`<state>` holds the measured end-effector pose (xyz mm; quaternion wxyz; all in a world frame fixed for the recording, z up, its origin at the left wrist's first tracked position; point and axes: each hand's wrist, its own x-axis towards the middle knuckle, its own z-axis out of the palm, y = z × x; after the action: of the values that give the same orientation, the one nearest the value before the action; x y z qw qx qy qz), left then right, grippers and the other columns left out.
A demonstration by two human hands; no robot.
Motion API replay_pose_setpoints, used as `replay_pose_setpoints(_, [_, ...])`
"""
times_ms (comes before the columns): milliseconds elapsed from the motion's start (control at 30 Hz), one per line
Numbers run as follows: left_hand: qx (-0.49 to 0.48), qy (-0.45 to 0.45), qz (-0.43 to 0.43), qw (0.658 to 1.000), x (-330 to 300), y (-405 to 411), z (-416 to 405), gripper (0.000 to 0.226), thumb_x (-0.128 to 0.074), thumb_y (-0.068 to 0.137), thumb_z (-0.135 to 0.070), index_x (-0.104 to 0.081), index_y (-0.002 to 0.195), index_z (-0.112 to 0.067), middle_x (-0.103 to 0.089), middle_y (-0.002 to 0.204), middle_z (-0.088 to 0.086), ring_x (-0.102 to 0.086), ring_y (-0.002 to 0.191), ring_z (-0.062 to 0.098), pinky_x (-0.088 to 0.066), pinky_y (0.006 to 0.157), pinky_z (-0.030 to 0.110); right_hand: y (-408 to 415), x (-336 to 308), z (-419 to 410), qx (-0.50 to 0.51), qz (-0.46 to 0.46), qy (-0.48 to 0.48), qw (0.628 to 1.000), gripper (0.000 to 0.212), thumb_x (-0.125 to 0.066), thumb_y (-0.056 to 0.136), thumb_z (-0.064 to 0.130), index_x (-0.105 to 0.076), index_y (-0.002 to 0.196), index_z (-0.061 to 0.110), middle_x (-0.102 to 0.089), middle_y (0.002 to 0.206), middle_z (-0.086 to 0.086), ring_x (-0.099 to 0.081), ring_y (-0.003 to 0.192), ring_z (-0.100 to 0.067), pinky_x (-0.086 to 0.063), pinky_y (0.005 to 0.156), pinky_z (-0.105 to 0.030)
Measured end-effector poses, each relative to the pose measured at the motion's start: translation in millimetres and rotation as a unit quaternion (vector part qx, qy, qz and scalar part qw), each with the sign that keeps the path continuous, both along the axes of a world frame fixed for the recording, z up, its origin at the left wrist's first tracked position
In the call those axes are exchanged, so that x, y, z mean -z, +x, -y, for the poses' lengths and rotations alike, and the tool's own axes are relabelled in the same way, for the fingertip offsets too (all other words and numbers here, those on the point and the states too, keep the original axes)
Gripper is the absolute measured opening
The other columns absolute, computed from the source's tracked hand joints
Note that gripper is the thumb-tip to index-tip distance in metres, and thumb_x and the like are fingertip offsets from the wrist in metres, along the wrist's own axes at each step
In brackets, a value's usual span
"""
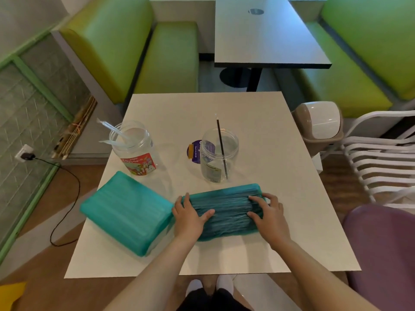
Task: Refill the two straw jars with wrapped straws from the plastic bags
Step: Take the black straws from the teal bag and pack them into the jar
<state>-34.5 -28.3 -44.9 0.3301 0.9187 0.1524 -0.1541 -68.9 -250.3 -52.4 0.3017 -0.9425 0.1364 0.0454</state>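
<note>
a white square surface (258, 108) carries everything. near its front edge lies a teal plastic bag of wrapped straws (226, 212), long side running left to right, its film creased over the straws inside. the left hand (189, 215) rests on the bag's left end, thumb stretched across the top and fingers (179, 202) curled over the far left edge, gripping it. the right hand (268, 213) sits on the right end, fingers bent and pressing into the film, thumb hooked on the near side, so it too holds the bag.

just left of it, touching or nearly so, lies a second teal bag (125, 212), fuller and thicker, turned at an angle with one corner toward the front left of the surface.

behind the bags stand two clear jars, both without lids. the left jar (134, 149) has a red printed label and holds a few clear wrapped straws that lean out over its rim toward the left. the right jar (219, 156) holds one thin black straw (221, 149) standing nearly upright, its tip above the rim. a purple round lid (194, 151) lies flat on the surface just left of the right jar.

beyond the surface are green bench seats (166, 55), a grey table (265, 37), a small swing-top bin (320, 122) and white chairs (381, 158) at right.
</note>
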Motion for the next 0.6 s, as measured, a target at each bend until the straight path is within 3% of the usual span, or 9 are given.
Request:
replay_pose_setpoints(300, [-0.150, -0.213, -0.034, 0.965, -15, 27, -4, 0.112, -0.086, 0.072, -0.023, -0.011, 0.154, -0.016, -0.034, 0.153, 0.011, -0.041, 0.135, 0.030, -0.037, 0.109, 0.043, 13, -2, 8, 0.114, -0.029, 0.122, 0.986, 0.060, -0.071, 0.086, 0.024, -0.045, 0.140, 0.025, -0.052, 0.127, -0.006, -0.039, 0.122, -0.024, -0.040, 0.103, -0.043])
replay_pose_setpoints(433, [-0.176, -0.304, -0.044, 0.935, -31, 36, -21, 0.072, -0.081, 0.077, -0.015, -0.047, 0.139, -0.005, -0.058, 0.135, 0.008, -0.056, 0.105, 0.017, -0.045, 0.087, 0.028, 19, -3, 3, 0.118, -0.038, 0.161, 0.979, 0.057, -0.068, 0.088, 0.028, -0.044, 0.139, 0.029, -0.049, 0.126, -0.004, -0.039, 0.124, -0.023, -0.041, 0.104, -0.046])
replay_pose_setpoints(500, [-0.181, -0.340, -0.031, 0.922, -37, 39, -26, 0.067, -0.081, 0.077, -0.014, -0.051, 0.136, -0.007, -0.059, 0.131, 0.004, -0.056, 0.104, 0.015, -0.046, 0.086, 0.027, 22, -2, -2, 0.131, -0.036, 0.180, 0.974, 0.053, -0.065, 0.089, 0.033, -0.044, 0.137, 0.032, -0.049, 0.125, -0.003, -0.041, 0.123, -0.024, -0.043, 0.102, -0.048])
replay_pose_setpoints(600, [-0.201, -0.368, -0.020, 0.907, -49, 43, -31, 0.071, -0.084, 0.074, -0.019, -0.049, 0.136, -0.017, -0.057, 0.131, -0.002, -0.058, 0.111, 0.020, -0.053, 0.093, 0.038, 26, -3, -15, 0.146, -0.032, 0.204, 0.967, 0.047, -0.061, 0.092, 0.036, -0.045, 0.136, 0.031, -0.050, 0.124, -0.004, -0.043, 0.121, -0.025, -0.044, 0.101, -0.047])
